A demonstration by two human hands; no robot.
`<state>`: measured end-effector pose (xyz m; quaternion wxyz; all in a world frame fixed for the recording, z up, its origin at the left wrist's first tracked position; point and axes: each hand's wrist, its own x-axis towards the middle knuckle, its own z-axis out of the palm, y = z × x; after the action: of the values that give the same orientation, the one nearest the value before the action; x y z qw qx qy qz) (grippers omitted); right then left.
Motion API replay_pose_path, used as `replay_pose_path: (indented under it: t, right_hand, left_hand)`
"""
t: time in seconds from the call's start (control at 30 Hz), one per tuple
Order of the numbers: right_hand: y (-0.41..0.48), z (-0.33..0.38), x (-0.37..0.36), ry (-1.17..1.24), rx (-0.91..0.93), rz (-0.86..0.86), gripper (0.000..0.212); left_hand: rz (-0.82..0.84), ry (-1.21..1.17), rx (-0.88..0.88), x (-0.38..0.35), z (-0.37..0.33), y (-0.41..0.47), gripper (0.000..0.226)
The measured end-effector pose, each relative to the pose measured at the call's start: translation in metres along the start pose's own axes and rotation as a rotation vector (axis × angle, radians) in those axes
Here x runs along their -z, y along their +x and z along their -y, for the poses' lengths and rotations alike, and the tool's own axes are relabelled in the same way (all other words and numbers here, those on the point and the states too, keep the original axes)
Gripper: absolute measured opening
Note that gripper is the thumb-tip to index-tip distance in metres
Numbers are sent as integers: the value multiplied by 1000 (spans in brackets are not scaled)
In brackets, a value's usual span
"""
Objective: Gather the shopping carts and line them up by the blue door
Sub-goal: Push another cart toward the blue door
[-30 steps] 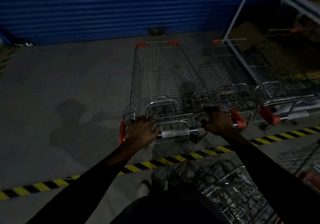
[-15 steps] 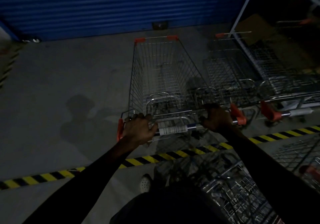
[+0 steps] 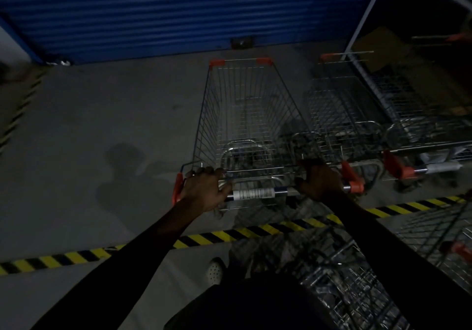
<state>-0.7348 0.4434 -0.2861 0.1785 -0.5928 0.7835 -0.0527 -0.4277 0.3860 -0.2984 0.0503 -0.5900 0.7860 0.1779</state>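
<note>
A wire shopping cart (image 3: 245, 115) with orange corner caps stands in front of me, its nose pointing at the blue roller door (image 3: 178, 10). My left hand (image 3: 204, 191) grips the left end of its handle bar (image 3: 255, 193). My right hand (image 3: 319, 180) grips the right end. Two more carts stand side by side to its right: a second cart (image 3: 339, 115) right beside it and a third cart (image 3: 421, 135) further right, both facing the door.
A yellow-black floor stripe (image 3: 217, 235) runs across behind the cart. Another cart (image 3: 357, 291) lies low at my right, and one more cart (image 3: 449, 243) sits at the right edge. A metal rack (image 3: 367, 10) stands at the back right. Bare concrete floor (image 3: 102, 125) spreads to the left.
The cart has rolled a little forward toward the blue door, with both hands staying on the handle. The view has shifted slightly with it.
</note>
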Motion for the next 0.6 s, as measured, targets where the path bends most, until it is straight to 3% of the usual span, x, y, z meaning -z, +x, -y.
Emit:
replay_pose_path:
  t: [0.23,0.4,0.6]
  right_hand:
    - [-6,8,1,-29,3,-55,52]
    - [-16,25,-6,-11,-31,-149,66]
    - [-39,66,-43,-206,-77,-305,55]
  left_hand:
    - [-9,8,-7,-4,7,2,67]
    - [24,0,-136,-3,15,6,70]
    - [4,-137,-335,10,33,-1,97]
